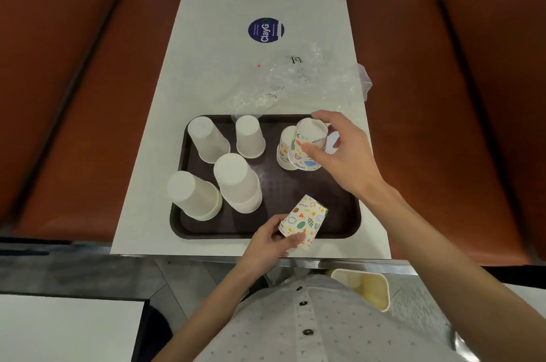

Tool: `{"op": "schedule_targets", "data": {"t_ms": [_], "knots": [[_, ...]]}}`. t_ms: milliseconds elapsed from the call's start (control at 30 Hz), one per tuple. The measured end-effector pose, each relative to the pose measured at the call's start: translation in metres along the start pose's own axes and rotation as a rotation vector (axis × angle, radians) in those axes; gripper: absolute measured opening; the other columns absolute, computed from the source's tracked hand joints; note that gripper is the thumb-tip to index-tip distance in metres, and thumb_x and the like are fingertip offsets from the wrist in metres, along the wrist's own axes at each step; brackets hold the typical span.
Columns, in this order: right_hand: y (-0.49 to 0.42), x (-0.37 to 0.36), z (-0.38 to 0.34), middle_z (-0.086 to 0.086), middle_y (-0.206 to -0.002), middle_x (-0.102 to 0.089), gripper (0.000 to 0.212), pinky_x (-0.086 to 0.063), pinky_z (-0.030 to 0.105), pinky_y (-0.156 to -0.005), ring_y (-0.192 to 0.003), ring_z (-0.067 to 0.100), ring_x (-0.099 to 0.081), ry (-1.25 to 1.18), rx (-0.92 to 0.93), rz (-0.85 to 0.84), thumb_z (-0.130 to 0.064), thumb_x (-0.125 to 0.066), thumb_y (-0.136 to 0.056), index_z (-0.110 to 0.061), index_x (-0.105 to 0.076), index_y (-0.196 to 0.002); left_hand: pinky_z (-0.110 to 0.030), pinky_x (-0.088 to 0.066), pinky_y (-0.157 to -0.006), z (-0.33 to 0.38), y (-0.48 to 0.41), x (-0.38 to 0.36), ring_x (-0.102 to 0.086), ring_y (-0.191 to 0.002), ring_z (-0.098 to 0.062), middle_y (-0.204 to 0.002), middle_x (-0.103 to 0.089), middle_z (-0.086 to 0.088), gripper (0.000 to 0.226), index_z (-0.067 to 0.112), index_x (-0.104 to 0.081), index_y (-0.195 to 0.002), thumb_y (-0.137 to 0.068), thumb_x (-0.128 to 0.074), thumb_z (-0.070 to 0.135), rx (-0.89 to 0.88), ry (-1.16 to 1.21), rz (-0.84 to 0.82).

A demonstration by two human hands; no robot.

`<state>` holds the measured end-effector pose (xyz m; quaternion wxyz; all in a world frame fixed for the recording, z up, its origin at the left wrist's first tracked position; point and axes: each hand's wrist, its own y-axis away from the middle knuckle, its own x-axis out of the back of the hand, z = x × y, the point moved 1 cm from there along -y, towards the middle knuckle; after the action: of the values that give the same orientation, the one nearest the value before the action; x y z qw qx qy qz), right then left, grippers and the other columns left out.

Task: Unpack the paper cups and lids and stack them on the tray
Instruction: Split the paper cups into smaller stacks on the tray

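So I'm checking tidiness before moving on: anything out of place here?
Only the empty plastic wrap, crumpled on the table behind the tray, one end hanging off the right edge. The cups stand upside down, tidy.

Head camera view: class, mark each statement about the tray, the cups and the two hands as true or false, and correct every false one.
1. The right hand grips a patterned cup over the tray. True.
2. The left hand is empty. False: it holds a patterned cup stack.
3. The plain white cups stand mouth up. False: they are upside down.
4. Clear plastic wrapping lies on the table beyond the tray. True.
5. The tray is bright blue. False: it is dark brown.
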<state>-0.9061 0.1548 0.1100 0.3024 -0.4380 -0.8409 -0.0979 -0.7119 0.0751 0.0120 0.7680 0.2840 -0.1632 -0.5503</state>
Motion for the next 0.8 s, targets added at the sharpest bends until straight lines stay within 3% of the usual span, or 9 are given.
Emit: {"op": "schedule_targets", "data": {"t_ms": [100,200,367,467,800], "knots": [[-0.003,0.001,-0.002,-0.018,-0.119,-0.054,0.052,-0.048,0.025,-0.088,-0.106,0.005,-0.053,0.021,0.042,0.025,-0.029,-0.077,-0.082,-0.024,-0.055,-0.128,-0.034,-0.056,-0.078,0.000,0.002,0.000,-0.069,-0.098,-0.014,-0.115,-0.068,0.009,0.037,0.031,-0.055,-0.116,-0.085,-0.075,0.023,-0.002,0.003,-0.004],[-0.009,-0.005,0.000,-0.009,-0.128,-0.055,0.052,-0.048,0.031,-0.094,-0.114,0.007,-0.050,0.028,0.078,0.028,-0.026,-0.075,-0.084,-0.023,-0.052,-0.131,-0.034,-0.056,-0.077,-0.002,0.003,0.001,-0.069,-0.099,-0.016,-0.115,-0.069,0.007,0.039,0.029,-0.055,-0.118,-0.085,-0.075,0.025,-0.001,-0.009,-0.003],[-0.023,-0.025,0.010,0.000,-0.141,-0.050,0.058,-0.039,0.025,-0.100,-0.127,0.016,-0.046,0.101,0.068,-0.066,-0.020,-0.071,-0.087,-0.020,-0.046,-0.140,-0.032,-0.055,-0.075,-0.004,0.005,0.001,-0.069,-0.100,-0.019,-0.115,-0.068,0.007,0.038,0.031,-0.055,-0.116,-0.085,-0.075,0.025,0.003,-0.013,-0.002],[-0.026,-0.033,0.019,0.003,-0.138,-0.050,0.056,-0.038,0.026,-0.103,-0.126,0.020,-0.047,0.136,0.073,-0.100,-0.019,-0.072,-0.086,-0.018,-0.050,-0.137,-0.030,-0.056,-0.074,-0.003,0.005,0.003,-0.069,-0.099,-0.017,-0.115,-0.068,0.009,0.038,0.032,-0.054,-0.116,-0.084,-0.075,0.026,0.004,-0.013,0.006],[-0.032,-0.047,0.036,0.004,-0.129,-0.054,0.038,-0.052,0.036,-0.093,-0.117,0.021,-0.052,0.281,0.105,-0.155,-0.017,-0.071,-0.088,-0.014,-0.060,-0.125,-0.028,-0.055,-0.072,-0.007,0.005,0.005,-0.069,-0.096,-0.012,-0.116,-0.068,0.008,0.040,0.029,-0.054,-0.119,-0.085,-0.075,0.026,0.011,-0.019,0.001]]}}
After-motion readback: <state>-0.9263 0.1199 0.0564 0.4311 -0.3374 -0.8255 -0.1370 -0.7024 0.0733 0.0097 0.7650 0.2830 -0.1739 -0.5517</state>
